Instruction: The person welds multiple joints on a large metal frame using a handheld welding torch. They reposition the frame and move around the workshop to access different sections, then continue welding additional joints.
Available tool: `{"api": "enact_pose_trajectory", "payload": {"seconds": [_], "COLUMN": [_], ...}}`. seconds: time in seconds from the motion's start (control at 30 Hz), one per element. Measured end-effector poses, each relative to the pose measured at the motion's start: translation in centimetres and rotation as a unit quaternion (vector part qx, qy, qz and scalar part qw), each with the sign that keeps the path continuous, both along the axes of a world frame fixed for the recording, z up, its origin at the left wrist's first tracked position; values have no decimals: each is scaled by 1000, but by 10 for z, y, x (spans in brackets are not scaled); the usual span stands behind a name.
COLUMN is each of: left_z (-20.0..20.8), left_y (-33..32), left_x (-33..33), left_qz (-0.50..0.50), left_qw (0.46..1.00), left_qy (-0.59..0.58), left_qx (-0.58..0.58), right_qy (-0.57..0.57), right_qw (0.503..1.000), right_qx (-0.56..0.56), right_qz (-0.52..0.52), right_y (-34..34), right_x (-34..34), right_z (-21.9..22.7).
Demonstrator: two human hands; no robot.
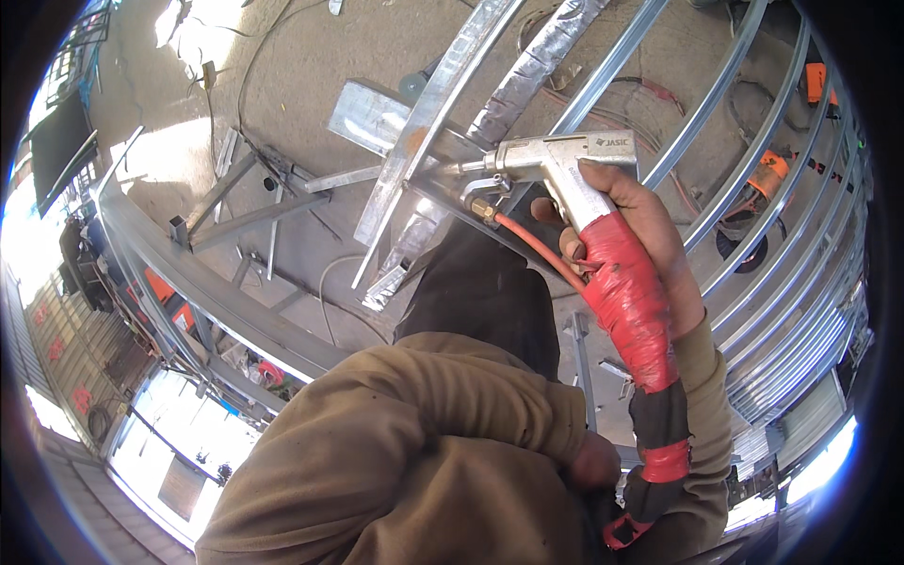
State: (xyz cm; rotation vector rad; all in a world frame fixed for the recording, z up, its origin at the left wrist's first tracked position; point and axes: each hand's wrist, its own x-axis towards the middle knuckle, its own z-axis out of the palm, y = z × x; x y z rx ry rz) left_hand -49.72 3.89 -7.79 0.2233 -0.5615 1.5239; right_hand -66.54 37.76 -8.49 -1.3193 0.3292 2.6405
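- The right hand (650, 221) is closed around the grip of a pistol-shaped air tool (574, 160); the thumb lies near the tool's rear, and fingertips come around on the left side.
- The air tool's nose points leftward from this hand to a galvanised steel bar (443, 94). Whether its tip touches the bar, I cannot tell.
- Just left of the fingers is a brass fitting (483, 209); from it a red hose (539, 247) runs back below the hand.
- Farther left and ahead, the bar crosses over a rectangular tube (369, 118). A silver-wrapped tube (529, 73) is ahead of the hand, partly covered by the air tool.
- To the right of the hand, parallel steel rails (723, 85) stand in front of an orange object (769, 175), whose kind is not clear.
- Well to the left, a steel frame (254, 222) is on the concrete floor (301, 113).
- The left hand (595, 461) is nearer the body, mostly hidden by its sleeve (508, 410). I cannot tell how open it is, or whether it holds something.
- Red wrapping (626, 297) hides the lower grip.
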Motion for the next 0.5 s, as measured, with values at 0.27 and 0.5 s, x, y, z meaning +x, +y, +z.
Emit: {"api": "enact_pose_trajectory", "payload": {"seconds": [0.27, 0.5], "left_z": [-55, -45], "left_y": [-52, -38], "left_x": [101, 81], "left_qz": [50, 46], "left_qw": [982, 984], "left_qy": [42, -84], "left_qx": [178, 152], "right_qy": [5, 17], "right_qw": [1000, 998], "right_qx": [-16, 10], "right_qz": [1, 57], "right_y": [-2, 0], "right_x": [-1, 0], "right_z": [-6, -6]}}
